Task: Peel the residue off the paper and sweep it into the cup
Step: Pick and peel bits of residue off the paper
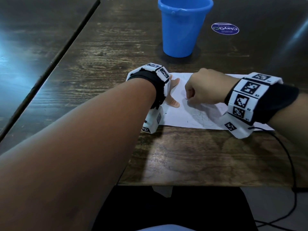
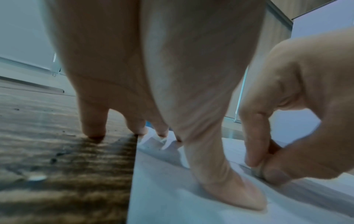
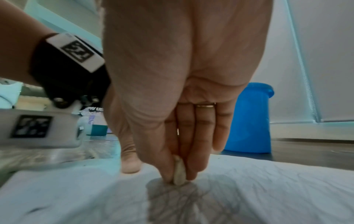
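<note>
While I look down from the head view, I see the white paper (image 1: 176, 117) lying flat on the wooden table (image 1: 106, 52), with the blue cup (image 1: 183, 27) standing apart from it, farther away from me. My left hand (image 1: 173, 92) is spread out, and its fingers press down on the left end of the paper. My right hand (image 1: 205, 89) is curled up, and its fingertips pinch something small in the middle of the sheet. I think I am in the peeling step, so I should pull slowly and keep the paper still.

In the left wrist view, my left thumb (image 2: 229, 181) lies flat on the paper and the other fingers are straight, some touching the paper's edge and one on the table. That is a good hold. I would keep pushing down so the sheet does not lift or slide.

In the right wrist view, my thumb and fingers squeeze a small pale bit of residue (image 3: 179, 172) that touches the paper, right above a grey smudged patch (image 3: 184, 201). The cup stands behind, past the far edge of the paper. I think a low, gentle pull works best, so the paper does not tear. More grey marks look left to clean, and the sweeping to the cup is not yet done.
</note>
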